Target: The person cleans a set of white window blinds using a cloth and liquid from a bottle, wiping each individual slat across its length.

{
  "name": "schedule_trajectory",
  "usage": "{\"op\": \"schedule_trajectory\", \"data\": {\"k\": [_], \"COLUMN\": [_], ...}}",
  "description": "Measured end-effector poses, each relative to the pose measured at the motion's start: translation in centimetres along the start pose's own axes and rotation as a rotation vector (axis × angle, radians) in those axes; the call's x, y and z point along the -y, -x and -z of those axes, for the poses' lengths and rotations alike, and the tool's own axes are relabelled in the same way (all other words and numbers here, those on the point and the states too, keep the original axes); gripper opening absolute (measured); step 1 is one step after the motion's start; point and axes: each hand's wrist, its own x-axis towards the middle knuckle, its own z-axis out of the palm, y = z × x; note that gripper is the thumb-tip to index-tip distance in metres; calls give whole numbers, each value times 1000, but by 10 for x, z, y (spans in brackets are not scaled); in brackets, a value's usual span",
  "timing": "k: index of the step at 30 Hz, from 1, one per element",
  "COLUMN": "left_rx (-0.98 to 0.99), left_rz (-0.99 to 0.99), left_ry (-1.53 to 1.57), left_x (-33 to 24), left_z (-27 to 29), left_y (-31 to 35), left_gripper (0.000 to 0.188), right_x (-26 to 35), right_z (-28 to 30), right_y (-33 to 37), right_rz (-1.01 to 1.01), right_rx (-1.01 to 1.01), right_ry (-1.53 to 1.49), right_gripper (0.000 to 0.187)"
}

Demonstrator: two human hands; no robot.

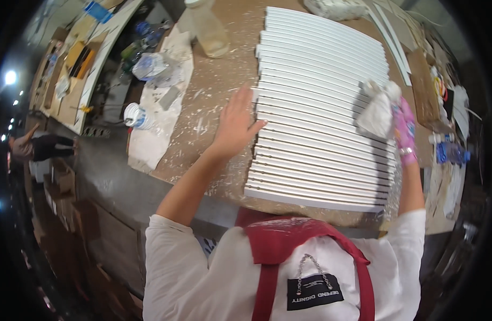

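Note:
Many narrow white slats (321, 117) lie side by side on the brown worktable, forming one ribbed panel. My bare left hand (234, 125) is open at the panel's left edge. Its fingers stretch away from me, and the thumb points at the slat ends; whether it touches them I cannot tell. Over the panel's right edge, my right hand (404, 128) wears a pink patterned glove and is closed on a crumpled white cloth (378, 113). The cloth rests on or just above the slats and hides the fingertips.
A cloudy plastic bottle (211, 35) stands at the back left. Paper (168, 120) along the left edge holds a white cup (134, 115) and crumpled plastic (149, 67). Right of the panel are a wooden box (425, 88) and a blue bottle (452, 153). Another person (34, 147) is far left.

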Motion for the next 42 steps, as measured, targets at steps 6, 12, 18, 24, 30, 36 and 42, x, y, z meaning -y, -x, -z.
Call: {"op": "schedule_trajectory", "data": {"k": [6,12,18,24,30,36,42], "left_rx": [45,-7,-95,-15,-51,33,177], "left_rz": [140,141,406,316,197,-131,-100], "left_ry": [152,233,831,759,569,-193,-271], "left_x": [2,5,-8,-22,-15,-52,-59], "left_z": [-31,-45,-22,-39,-34,-37,-47], "left_y": [-10,-12,-10,-29,-32,-68,-72], "left_gripper": [76,80,78,67,70,64,64], "right_x": [59,194,170,-15,-56,143,63], "right_z": [-146,-254,-187,34,3,-77,-66], "right_y": [-15,-36,-42,49,75,12,44], "right_rz": [2,185,314,-510,-581,22,169], "right_rx": [-87,254,324,-423,-302,241,170], "right_ry": [640,500,103,-835,4,490,575], "right_gripper": [15,22,30,30,42,28,20]}}
